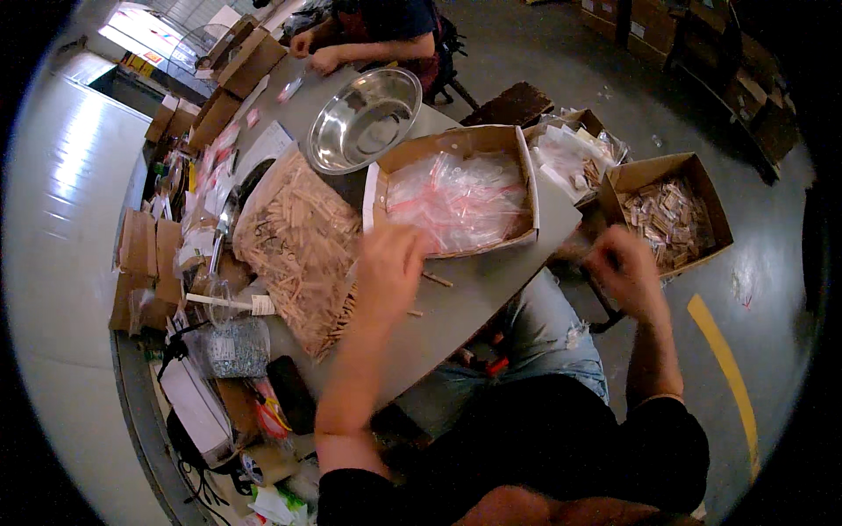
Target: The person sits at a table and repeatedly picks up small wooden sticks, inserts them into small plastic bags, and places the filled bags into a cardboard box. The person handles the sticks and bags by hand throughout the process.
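My left hand (395,263) is at the near left corner of a shallow cardboard box (374,195), its fingers bent and blurred by motion. Inside the box lie many clear plastic bags (465,197) with red-pink strips. To the left, a large clear bag (298,237) is full of small wooden sticks. Out past the table's right edge, my right hand (624,267) is curled and smeared by motion, so what it holds, if anything, does not show. Beyond it stands an open carton (715,219) of small clear packets (667,219) with brown pieces inside.
A steel bowl (364,123) stands behind the box. Another carton (574,153) holds white and clear plastic. Loose sticks (437,280) lie on the grey table (456,307). Cartons and clutter line the left side. Across the table sits another person (386,39).
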`<action>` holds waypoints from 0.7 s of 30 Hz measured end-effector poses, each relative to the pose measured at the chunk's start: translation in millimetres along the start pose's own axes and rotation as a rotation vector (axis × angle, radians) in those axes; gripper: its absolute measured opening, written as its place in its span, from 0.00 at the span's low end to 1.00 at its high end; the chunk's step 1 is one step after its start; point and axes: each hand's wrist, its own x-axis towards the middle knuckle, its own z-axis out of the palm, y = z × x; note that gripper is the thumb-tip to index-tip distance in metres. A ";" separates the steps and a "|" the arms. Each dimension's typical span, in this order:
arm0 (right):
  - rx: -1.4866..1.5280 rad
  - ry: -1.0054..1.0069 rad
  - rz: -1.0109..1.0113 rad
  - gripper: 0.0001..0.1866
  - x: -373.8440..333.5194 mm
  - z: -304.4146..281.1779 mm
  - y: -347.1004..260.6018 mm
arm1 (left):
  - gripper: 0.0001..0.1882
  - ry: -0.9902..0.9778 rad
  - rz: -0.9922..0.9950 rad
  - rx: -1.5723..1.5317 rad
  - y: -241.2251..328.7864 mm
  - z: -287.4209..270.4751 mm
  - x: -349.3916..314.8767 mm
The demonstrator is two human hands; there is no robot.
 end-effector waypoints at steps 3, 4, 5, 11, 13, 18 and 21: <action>-0.391 0.430 0.115 0.06 -6.2 -35.9 40.9 | 0.07 -0.045 0.108 0.341 -42.2 9.6 39.6; -0.444 0.480 0.084 0.08 -11.0 -44.6 49.7 | 0.07 -0.047 0.149 0.375 -53.8 14.8 45.7; -0.422 0.471 0.115 0.08 -12.7 -46.2 53.6 | 0.06 -0.049 0.188 0.409 -65.8 20.7 49.6; -0.331 0.373 0.128 0.10 -18.6 -25.8 55.0 | 0.03 -0.277 0.018 0.495 -61.0 26.5 69.9; -0.261 0.254 0.108 0.10 -12.7 -18.8 39.9 | 0.04 -0.228 -0.063 0.347 -57.1 21.5 69.1; -0.195 -0.014 -0.143 0.09 -5.2 25.8 7.6 | 0.10 -0.141 -0.091 0.040 -63.6 9.7 59.3; -0.085 -0.190 -0.314 0.11 -2.7 67.3 -17.8 | 0.11 0.020 0.065 -0.073 -77.2 13.0 53.7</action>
